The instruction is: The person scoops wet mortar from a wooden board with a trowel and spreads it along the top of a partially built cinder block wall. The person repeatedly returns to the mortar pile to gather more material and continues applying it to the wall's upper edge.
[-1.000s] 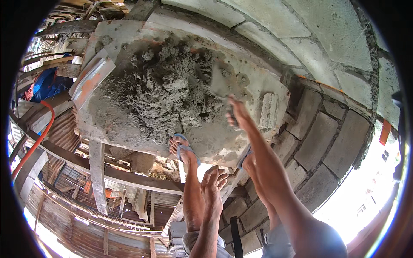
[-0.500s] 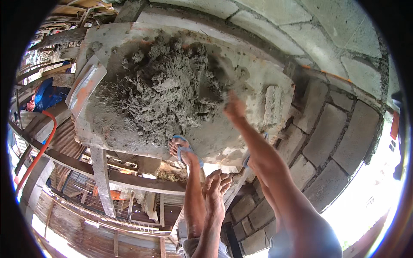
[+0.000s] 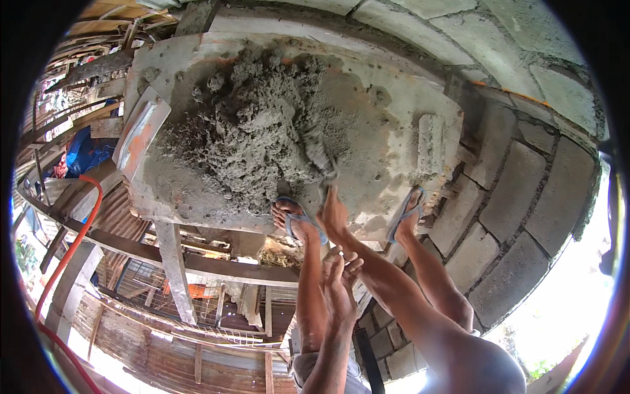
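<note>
Over the board (image 3: 401,121), the outstretched right hand (image 3: 333,215) grips a blurred tool (image 3: 317,152); the left hand (image 3: 338,281) curls nearer, grip unclear.

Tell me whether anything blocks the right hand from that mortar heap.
Nothing visible: the right hand holds a blurred, trowel-like tool at the right edge of the mortar heap; the sandaled left foot stands left of the hand.

Looked coarse, damp and matt on the heaped grey mortar (image 3: 256,138); smeared and smoother on the pale, flat rectangular board (image 3: 401,92). Appeared rough and matt on the grey rectangular concrete blocks (image 3: 515,190). Showed ribbed metal in the brown corrugated sheet (image 3: 121,210), smooth plastic in the long orange-red hose (image 3: 100,195), weathered wood in the long grey-brown beam (image 3: 230,270).
</note>
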The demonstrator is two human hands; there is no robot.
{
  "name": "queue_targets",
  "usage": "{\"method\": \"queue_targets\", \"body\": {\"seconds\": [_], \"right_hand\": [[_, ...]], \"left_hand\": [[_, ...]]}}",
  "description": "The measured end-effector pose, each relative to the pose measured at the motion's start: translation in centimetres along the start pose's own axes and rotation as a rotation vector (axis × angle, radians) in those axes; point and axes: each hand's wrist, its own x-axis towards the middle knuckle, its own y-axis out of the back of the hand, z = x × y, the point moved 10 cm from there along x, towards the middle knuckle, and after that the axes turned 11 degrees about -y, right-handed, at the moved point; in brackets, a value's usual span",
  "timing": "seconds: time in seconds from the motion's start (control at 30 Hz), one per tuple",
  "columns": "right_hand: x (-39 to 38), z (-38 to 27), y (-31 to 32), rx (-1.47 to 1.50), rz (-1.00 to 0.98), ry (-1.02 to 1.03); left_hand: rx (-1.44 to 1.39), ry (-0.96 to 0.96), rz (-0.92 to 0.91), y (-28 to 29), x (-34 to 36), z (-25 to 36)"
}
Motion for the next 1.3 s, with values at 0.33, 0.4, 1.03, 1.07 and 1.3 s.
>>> {"method": "queue_targets", "body": {"seconds": [0.33,0.4,1.03,1.07,1.3], "right_hand": [[1.6,-0.2,11.1,-0.069,-0.028,0.068],[2.6,-1.0,10.8,-0.041,-0.025,0.012],[-1.8,7.5,11.1,-0.048,0.192,-0.378],[-1.7,6.6,10.4,0.027,0.213,-0.256],[-2.8,1.1,1.6,-0.06,0.034,0.02]], "left_hand": [[-0.022,0.041,-0.014,-0.5,-0.3,-0.2],[0.006,-0.047,-0.042,-0.8,-0.2,0.9],[-0.032,-0.034,-0.018,-0.3,-0.3,1.3],[-0.02,-0.024,-0.019,-0.3,-0.2,1.3],[-0.056,-0.031,0.003,0.8,-0.3,0.6]]}}
